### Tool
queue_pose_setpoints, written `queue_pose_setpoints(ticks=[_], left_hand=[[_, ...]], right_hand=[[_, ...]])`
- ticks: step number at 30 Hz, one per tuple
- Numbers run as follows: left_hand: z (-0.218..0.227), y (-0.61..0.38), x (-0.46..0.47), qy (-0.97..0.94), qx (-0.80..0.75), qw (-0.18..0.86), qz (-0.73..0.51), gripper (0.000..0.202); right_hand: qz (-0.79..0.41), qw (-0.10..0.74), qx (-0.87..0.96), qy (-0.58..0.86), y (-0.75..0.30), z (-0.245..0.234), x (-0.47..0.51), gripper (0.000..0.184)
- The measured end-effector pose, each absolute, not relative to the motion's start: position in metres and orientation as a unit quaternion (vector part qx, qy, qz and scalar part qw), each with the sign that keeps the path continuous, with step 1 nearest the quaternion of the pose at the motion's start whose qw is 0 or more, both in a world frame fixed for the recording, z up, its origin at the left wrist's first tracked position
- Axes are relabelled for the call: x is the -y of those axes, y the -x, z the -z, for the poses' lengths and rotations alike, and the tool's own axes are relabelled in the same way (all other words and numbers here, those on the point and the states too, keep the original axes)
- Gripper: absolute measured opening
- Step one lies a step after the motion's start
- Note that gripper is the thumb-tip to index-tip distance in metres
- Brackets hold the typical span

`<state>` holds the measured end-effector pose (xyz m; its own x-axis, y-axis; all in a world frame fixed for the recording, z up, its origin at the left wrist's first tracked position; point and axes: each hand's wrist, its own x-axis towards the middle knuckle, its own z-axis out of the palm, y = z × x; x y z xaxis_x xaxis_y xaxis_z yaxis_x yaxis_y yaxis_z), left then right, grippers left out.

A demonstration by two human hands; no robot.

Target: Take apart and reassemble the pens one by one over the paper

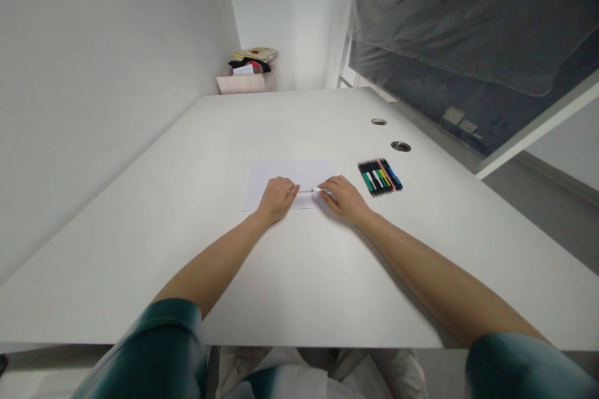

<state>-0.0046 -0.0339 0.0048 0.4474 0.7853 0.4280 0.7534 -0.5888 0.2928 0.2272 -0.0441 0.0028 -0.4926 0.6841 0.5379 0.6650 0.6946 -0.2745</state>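
Note:
Both my hands rest on a white sheet of paper lying on the white table. My left hand and my right hand are closed, each pinching one end of a thin white pen held level between them just above the paper's near edge. A row of several coloured marker pens lies side by side to the right of my right hand, a short gap away.
Two round cable holes sit in the table behind the markers. A pink box with clothes piled on it stands at the far end by the wall. A plastic-covered blue board leans at the right.

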Motion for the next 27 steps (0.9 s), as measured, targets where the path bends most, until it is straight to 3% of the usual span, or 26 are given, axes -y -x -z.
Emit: queue_pose_setpoints(ticks=[4,13,19,27], left_hand=[[-0.0061,0.0057,0.0347,-0.845,-0.466,0.032,-0.260,0.047],[-0.0062,0.0053,0.0393,-0.864,-0.406,0.014,-0.297,0.018],[-0.0050,0.0052,0.0379,-0.859,-0.417,0.002,-0.296,0.025],[-0.0046,0.0055,0.0363,-0.851,-0.440,0.012,-0.288,0.030]], right_hand=[[-0.029,0.318,0.862,0.393,-0.2274,-0.0005,0.0436,0.019],[-0.019,0.309,0.843,0.439,-0.2286,0.0032,0.0425,0.019],[0.010,0.326,0.854,0.405,-0.2278,-0.0008,0.0432,0.028],[-0.007,0.310,0.842,0.442,-0.2304,0.0032,0.0416,0.022]])
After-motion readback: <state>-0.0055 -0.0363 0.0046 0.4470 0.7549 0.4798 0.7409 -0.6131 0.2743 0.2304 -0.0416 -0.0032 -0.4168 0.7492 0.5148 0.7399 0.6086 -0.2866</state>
